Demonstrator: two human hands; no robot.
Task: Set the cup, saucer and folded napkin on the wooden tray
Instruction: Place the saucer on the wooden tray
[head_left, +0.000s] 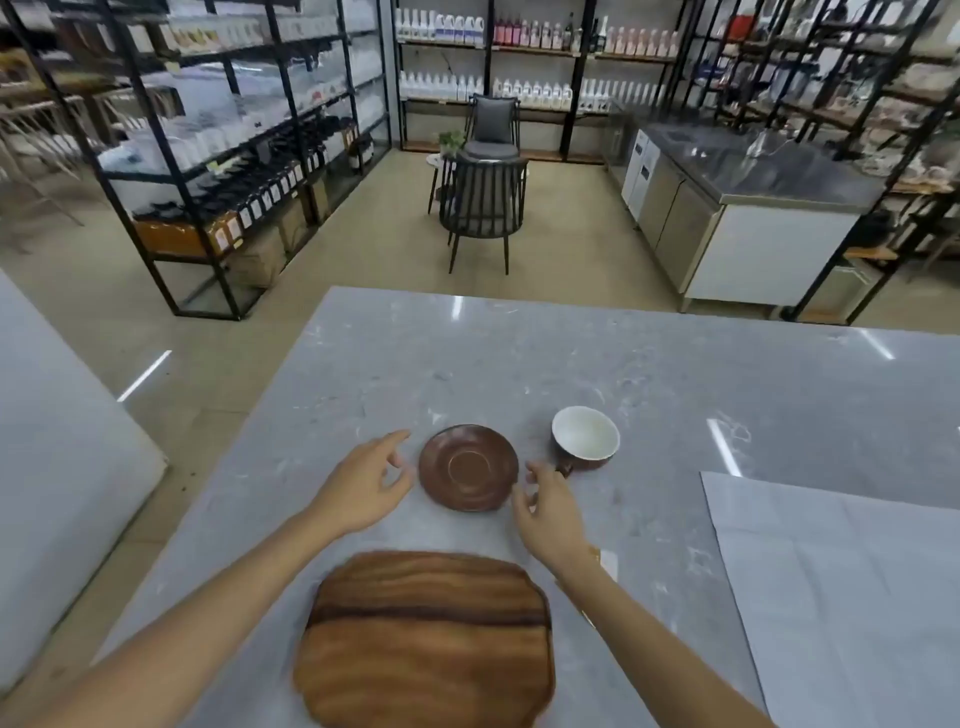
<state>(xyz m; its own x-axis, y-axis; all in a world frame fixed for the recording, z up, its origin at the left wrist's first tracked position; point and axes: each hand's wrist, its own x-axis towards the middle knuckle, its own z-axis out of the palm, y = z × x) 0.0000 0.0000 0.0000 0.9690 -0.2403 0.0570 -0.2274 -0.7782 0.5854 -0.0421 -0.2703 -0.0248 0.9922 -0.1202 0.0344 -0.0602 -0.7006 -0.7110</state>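
A brown saucer (468, 466) lies on the grey marble table, beyond the wooden tray (426, 639), which is bare and sits at the near edge. Just right of the saucer stands a cup (585, 439), brown outside and white inside, with its handle toward me. My left hand (363, 483) hovers just left of the saucer, fingers spread, holding nothing. My right hand (548, 506) is at the saucer's right rim, fingers apart, close to the cup handle. A large pale grey napkin (841, 597) lies spread flat on the table at the right.
The marble table (519, 364) runs far back and to the right. Beyond it are two dark chairs (485, 208), black shelving racks (234, 156) with bottles, and a steel counter (753, 208). Another pale tabletop (52, 441) stands at the left.
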